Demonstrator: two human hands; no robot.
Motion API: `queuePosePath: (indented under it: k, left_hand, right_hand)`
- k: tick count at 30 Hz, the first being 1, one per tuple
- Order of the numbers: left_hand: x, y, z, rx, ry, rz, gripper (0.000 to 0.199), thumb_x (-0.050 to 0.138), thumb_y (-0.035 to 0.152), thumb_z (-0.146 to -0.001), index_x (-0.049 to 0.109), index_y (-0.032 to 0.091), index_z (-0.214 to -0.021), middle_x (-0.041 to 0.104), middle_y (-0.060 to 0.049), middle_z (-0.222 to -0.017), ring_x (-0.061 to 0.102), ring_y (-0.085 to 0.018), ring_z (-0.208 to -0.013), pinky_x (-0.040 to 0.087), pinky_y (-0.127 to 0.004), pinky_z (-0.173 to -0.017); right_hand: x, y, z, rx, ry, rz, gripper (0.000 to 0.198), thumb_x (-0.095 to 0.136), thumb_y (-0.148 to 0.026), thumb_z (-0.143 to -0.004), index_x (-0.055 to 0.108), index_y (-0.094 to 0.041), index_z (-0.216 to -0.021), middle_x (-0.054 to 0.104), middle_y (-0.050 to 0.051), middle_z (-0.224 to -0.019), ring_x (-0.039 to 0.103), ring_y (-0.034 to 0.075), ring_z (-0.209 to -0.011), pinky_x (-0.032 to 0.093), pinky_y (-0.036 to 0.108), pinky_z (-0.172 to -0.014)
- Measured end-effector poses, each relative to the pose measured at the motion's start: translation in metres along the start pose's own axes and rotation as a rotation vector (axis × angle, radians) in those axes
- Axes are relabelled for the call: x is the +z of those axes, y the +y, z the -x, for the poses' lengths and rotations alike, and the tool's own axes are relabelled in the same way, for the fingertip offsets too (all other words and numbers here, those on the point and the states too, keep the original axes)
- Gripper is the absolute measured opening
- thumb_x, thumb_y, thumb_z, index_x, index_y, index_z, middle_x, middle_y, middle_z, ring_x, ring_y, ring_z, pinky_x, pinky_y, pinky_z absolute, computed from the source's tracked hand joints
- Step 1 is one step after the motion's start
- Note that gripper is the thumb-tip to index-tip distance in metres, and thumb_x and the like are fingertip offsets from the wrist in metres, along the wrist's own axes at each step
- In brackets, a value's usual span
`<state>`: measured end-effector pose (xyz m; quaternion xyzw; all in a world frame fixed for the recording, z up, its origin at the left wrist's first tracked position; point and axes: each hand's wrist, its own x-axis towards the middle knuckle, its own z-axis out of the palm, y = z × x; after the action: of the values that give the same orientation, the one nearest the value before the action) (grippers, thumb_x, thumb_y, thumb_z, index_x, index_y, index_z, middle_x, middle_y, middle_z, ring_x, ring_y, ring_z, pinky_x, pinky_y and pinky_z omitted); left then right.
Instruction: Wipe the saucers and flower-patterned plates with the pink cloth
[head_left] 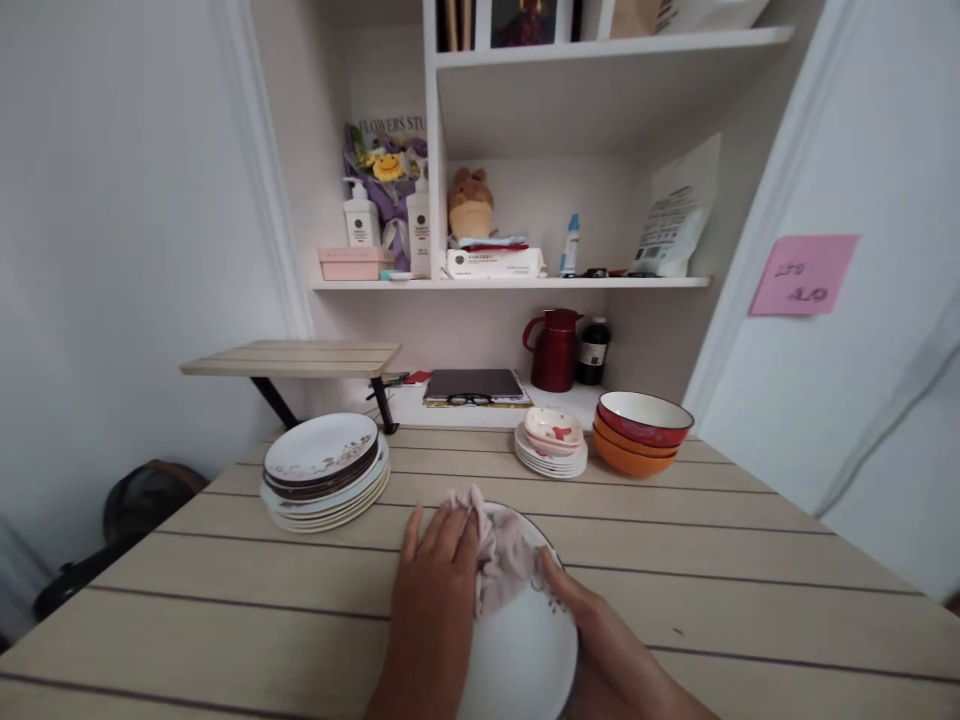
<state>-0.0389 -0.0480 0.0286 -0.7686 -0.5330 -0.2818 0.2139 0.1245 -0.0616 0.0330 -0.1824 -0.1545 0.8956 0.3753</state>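
Near the table's front edge, a white plate [517, 655] with a dark rim and a small brown floral print is tilted toward me. My right hand [592, 625] grips its right edge, thumb on the face and the other fingers hidden beneath. Over on the upper left part of the plate, my left hand [439, 570] presses a crumpled pale pink cloth [506, 560] against the surface. The left fingers lie over the cloth, which spreads to the right across the plate.
A stack of plates [326, 470] stands at the left beside a small raised wooden stand [292, 358]. Small dishes [551, 440] and nested red and orange bowls [641, 432] sit at the back right. Behind are a closed laptop [474, 384], a red jug [555, 350] and shelves [517, 284].
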Motion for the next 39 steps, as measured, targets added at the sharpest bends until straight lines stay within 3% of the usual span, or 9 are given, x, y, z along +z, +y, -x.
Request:
queuePosePath:
  k: [3,8,13,20,24,28,34,39]
  left_hand:
    - [0.005,0.007,0.001,0.093,0.055,0.043,0.039,0.046,0.009,-0.090,0.057,0.017,-0.126,0.063,-0.007,-0.129,0.056,-0.022,-0.121,0.045,-0.043,-0.104]
    - [0.008,0.015,0.001,0.272,-0.043,0.254,0.035,0.052,0.022,-0.091,0.058,0.026,-0.125,0.063,0.001,-0.129,0.057,-0.019,-0.120,0.051,-0.037,-0.099]
    - [0.008,0.001,0.000,0.094,-0.088,0.185,0.037,0.054,0.014,-0.087,0.060,0.029,-0.121,0.064,0.000,-0.127,0.061,-0.023,-0.115,0.047,-0.051,-0.102]
    - [0.010,0.000,0.002,0.033,0.014,0.024,0.039,0.049,0.006,-0.086,0.059,0.014,-0.123,0.064,-0.010,-0.126,0.059,-0.025,-0.118,0.048,-0.048,-0.101]
    - [0.010,0.018,0.003,0.195,0.037,0.145,0.037,0.049,0.015,-0.091,0.056,0.018,-0.127,0.062,-0.005,-0.130,0.058,-0.021,-0.119,0.049,-0.040,-0.100]
    - [0.006,0.025,0.001,0.329,-0.049,0.276,0.033,0.049,0.027,-0.094,0.058,0.025,-0.125,0.062,0.001,-0.131,0.056,-0.017,-0.121,0.049,-0.036,-0.101]
    - [0.004,0.001,0.000,0.071,-0.133,0.148,0.034,0.051,0.025,-0.092,0.060,0.029,-0.124,0.060,-0.002,-0.134,0.056,-0.023,-0.122,0.043,-0.050,-0.104]
    - [-0.001,0.000,-0.001,0.045,-0.011,0.017,0.045,0.042,0.010,-0.091,0.050,0.017,-0.135,0.053,-0.008,-0.141,0.046,-0.022,-0.132,0.041,-0.045,-0.107]
  right_hand:
    - [-0.002,0.002,-0.004,0.006,-0.029,-0.026,0.048,0.050,-0.048,-0.091,0.067,-0.010,-0.116,0.074,0.015,-0.106,0.066,0.026,-0.104,0.041,0.040,-0.101]
    - [-0.008,-0.022,-0.003,-0.087,0.051,-0.032,0.050,0.054,-0.051,-0.087,0.069,-0.009,-0.111,0.075,0.016,-0.102,0.065,0.028,-0.103,0.040,0.044,-0.101]
    - [-0.005,-0.034,0.004,-0.170,0.081,0.011,0.059,0.055,-0.055,-0.085,0.062,-0.009,-0.122,0.072,0.017,-0.110,0.064,0.029,-0.106,0.039,0.045,-0.102]
    - [-0.005,-0.004,-0.002,-0.008,0.063,0.066,0.052,0.056,-0.051,-0.086,0.065,-0.011,-0.118,0.075,0.016,-0.104,0.067,0.028,-0.100,0.043,0.042,-0.099]
    - [-0.005,-0.007,-0.004,-0.064,0.099,0.017,0.044,0.058,-0.045,-0.086,0.068,-0.011,-0.113,0.076,0.014,-0.099,0.069,0.025,-0.095,0.045,0.041,-0.097]
    - [-0.009,-0.028,0.001,-0.064,0.163,-0.009,0.053,0.059,-0.051,-0.084,0.066,-0.008,-0.114,0.074,0.017,-0.100,0.068,0.028,-0.097,0.046,0.045,-0.096]
    - [-0.009,-0.041,0.005,-0.189,0.149,-0.035,0.064,0.058,-0.052,-0.084,0.055,-0.008,-0.131,0.070,0.018,-0.115,0.064,0.028,-0.108,0.039,0.044,-0.103]
    - [0.000,-0.013,0.003,-0.057,0.079,0.012,0.058,0.055,-0.051,-0.087,0.058,-0.010,-0.129,0.073,0.015,-0.110,0.065,0.027,-0.107,0.038,0.042,-0.104]
